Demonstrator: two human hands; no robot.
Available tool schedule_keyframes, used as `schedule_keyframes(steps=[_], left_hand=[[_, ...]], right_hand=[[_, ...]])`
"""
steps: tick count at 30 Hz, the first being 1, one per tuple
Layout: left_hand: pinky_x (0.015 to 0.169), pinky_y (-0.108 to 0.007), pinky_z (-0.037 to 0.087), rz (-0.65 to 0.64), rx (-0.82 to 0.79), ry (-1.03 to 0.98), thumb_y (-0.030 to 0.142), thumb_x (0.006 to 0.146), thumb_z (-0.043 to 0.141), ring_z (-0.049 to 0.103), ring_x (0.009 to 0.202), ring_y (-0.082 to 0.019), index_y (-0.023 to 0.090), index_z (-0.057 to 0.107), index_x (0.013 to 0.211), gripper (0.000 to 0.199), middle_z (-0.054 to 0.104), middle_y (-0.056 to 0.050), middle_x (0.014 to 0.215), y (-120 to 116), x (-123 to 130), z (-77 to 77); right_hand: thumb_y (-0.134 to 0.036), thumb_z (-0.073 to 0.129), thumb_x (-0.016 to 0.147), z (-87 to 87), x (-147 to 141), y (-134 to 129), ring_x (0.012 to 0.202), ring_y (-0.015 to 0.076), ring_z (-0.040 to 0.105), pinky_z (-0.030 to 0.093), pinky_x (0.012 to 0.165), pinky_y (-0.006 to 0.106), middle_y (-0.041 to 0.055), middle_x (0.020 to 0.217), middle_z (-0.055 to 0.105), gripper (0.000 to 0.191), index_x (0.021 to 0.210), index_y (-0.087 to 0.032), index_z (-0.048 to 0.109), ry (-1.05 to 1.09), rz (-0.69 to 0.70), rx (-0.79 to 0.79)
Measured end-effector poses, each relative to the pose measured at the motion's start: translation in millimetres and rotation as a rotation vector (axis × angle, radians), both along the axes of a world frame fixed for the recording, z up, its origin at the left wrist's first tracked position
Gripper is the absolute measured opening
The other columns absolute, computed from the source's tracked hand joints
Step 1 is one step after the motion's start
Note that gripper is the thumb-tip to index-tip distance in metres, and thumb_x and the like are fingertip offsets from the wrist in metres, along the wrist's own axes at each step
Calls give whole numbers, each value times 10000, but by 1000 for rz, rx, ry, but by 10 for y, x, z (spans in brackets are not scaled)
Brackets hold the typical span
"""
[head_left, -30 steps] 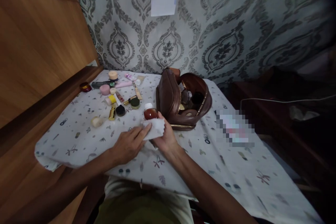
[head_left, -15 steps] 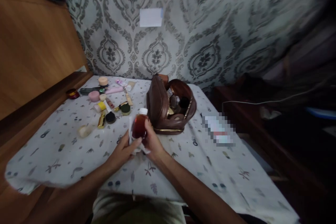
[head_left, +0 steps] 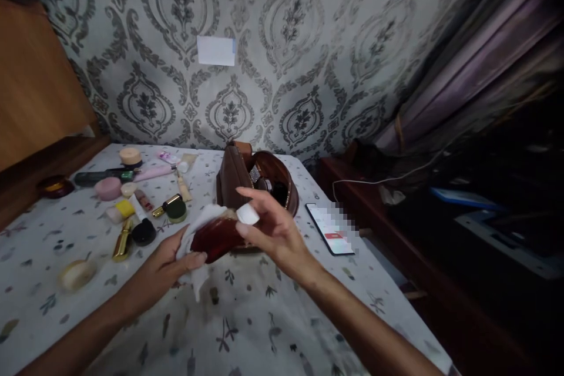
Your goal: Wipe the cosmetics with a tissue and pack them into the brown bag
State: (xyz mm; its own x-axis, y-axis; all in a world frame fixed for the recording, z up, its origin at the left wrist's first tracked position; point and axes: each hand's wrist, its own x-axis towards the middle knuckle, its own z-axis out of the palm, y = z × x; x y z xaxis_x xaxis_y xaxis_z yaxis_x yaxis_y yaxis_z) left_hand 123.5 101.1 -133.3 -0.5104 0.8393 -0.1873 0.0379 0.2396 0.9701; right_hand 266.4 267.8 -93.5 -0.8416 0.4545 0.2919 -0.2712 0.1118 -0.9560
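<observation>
A bottle of dark red liquid [head_left: 215, 239] with a white cap [head_left: 247, 214] is tilted sideways above the table, its cap end toward the right. My left hand [head_left: 170, 258] is closed around the bottle's lower end, with a crumpled white cloth or tissue [head_left: 194, 273] between palm and bottle. At the other end, my right hand [head_left: 277, 232] has its thumb against the cap and its index finger stretched out above it. Just behind the bottle stands an unzipped brown bag [head_left: 231, 179], with several small items inside, partly hidden by my right hand.
Several cosmetics lie on the left, among them a pink jar [head_left: 108, 188], a gold lipstick tube [head_left: 122, 241] and a black-lidded container [head_left: 143, 232]. A round pale item [head_left: 77, 275] is nearer me. A phone [head_left: 330, 229] rests on the right of the patterned tablecloth [head_left: 247, 329].
The bottle has gone from upright to tilted sideways. My right hand has shifted from its side to the cap, while my left keeps hold with the cloth. The view has turned right.
</observation>
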Motion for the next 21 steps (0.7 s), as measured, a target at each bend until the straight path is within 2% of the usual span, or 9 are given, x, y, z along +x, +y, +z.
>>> schedule_keyframes(steps=[2, 5, 6, 8, 10, 12, 15, 18, 21], left_hand=[[722, -272, 530, -64, 123, 96, 541, 790, 665, 638, 841, -221, 216, 695, 1074, 432, 706, -21, 899, 165, 63, 115], [701, -272, 528, -181, 266, 319, 469, 899, 561, 616, 732, -184, 194, 713, 871, 315, 665, -13, 778, 413, 182, 259], [747, -286, 536, -225, 331, 421, 433, 929, 526, 623, 771, -187, 194, 709, 876, 306, 666, -26, 826, 489, 217, 295], [913, -327, 519, -314, 445, 627, 346, 974, 461, 623, 965, -206, 198, 691, 975, 274, 653, -70, 1051, 624, 273, 337], [995, -362, 494, -401, 457, 805, 274, 982, 428, 573, 1125, -225, 193, 644, 1097, 257, 573, -113, 1250, 731, 316, 334], [931, -382, 538, -507, 352, 971, 228, 962, 442, 566, 1138, -243, 175, 608, 1127, 240, 542, -140, 1295, 800, 355, 286], [770, -374, 577, -604, 207, 1222, 154, 896, 496, 580, 1101, -270, 164, 598, 1068, 200, 563, -152, 1282, 828, 407, 145], [683, -343, 567, -618, 258, 1415, 143, 832, 533, 529, 1191, -322, 151, 593, 1038, 215, 527, -191, 1360, 792, 433, -53], [720, -344, 561, -554, 346, 1478, 191, 839, 537, 419, 1319, -342, 156, 592, 1031, 203, 451, -205, 1454, 753, 438, -252]], right_hand=[[-286, 725, 806, 200, 107, 140, 770, 105, 581, 502, 703, 221, -20, 891, 616, 242, 1043, -261, 684, 6, -87, 146], [-321, 739, 804, 451, 229, 353, 719, 113, 600, 522, 661, 230, -15, 856, 646, 227, 1016, -257, 685, 8, -246, 230], [-333, 750, 795, 511, 257, 426, 700, 116, 603, 526, 645, 233, -18, 831, 649, 241, 1012, -255, 681, 11, -282, 241], [-343, 767, 778, 587, 293, 568, 680, 121, 609, 529, 621, 234, -22, 803, 652, 245, 985, -251, 673, 12, -328, 254], [-342, 773, 773, 612, 310, 693, 677, 124, 611, 525, 609, 234, -26, 793, 654, 227, 950, -250, 665, -1, -348, 288], [-342, 776, 770, 609, 311, 789, 685, 127, 609, 516, 610, 236, -25, 793, 653, 222, 932, -244, 660, -34, -364, 371], [-360, 770, 772, 604, 288, 876, 715, 143, 598, 494, 615, 246, -5, 825, 643, 226, 917, -227, 658, -142, -366, 603], [-348, 750, 792, 626, 244, 924, 672, 140, 561, 444, 595, 250, -3, 780, 610, 183, 869, -209, 657, -314, -313, 898], [-311, 721, 825, 646, 185, 967, 604, 111, 522, 397, 581, 242, -21, 737, 595, 131, 850, -200, 654, -440, -199, 1068]])
